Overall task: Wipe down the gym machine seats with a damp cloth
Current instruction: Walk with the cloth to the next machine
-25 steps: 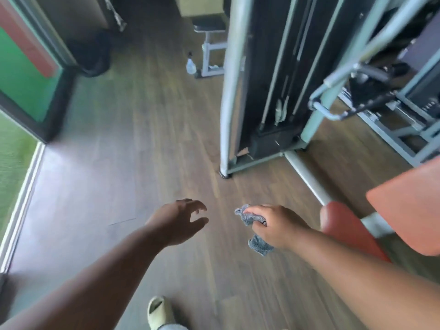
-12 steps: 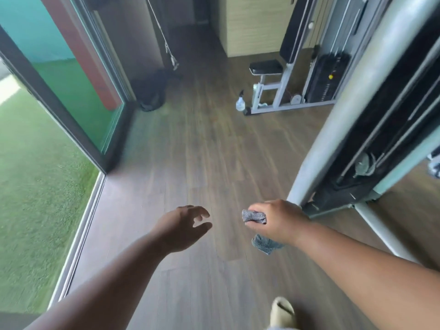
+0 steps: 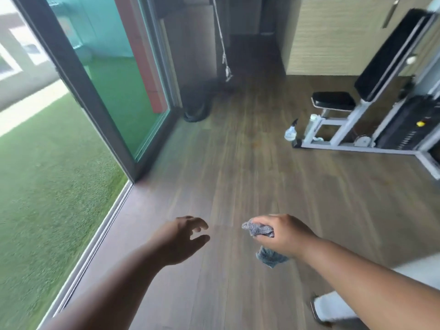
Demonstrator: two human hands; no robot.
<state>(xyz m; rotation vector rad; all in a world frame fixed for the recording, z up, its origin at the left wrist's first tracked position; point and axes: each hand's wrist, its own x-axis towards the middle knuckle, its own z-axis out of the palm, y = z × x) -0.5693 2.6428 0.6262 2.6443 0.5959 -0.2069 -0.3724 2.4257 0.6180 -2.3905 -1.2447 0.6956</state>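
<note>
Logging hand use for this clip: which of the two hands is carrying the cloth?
The right hand grips the bunched grey cloth, with cloth hanging below the grip. The left hand holds nothing, fingers loosely spread.

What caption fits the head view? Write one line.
Right hand grips a grey cloth, left hand open, black-seated machine ahead.

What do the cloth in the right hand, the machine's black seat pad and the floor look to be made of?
Cloth: grey, nubby, crumpled; probably microfibre or terry.
Seat pad: black, smooth, slight sheen; likely vinyl over padding.
Floor: brown planks with grain and visible seams; wood or wood-look laminate, cannot tell which.
</note>
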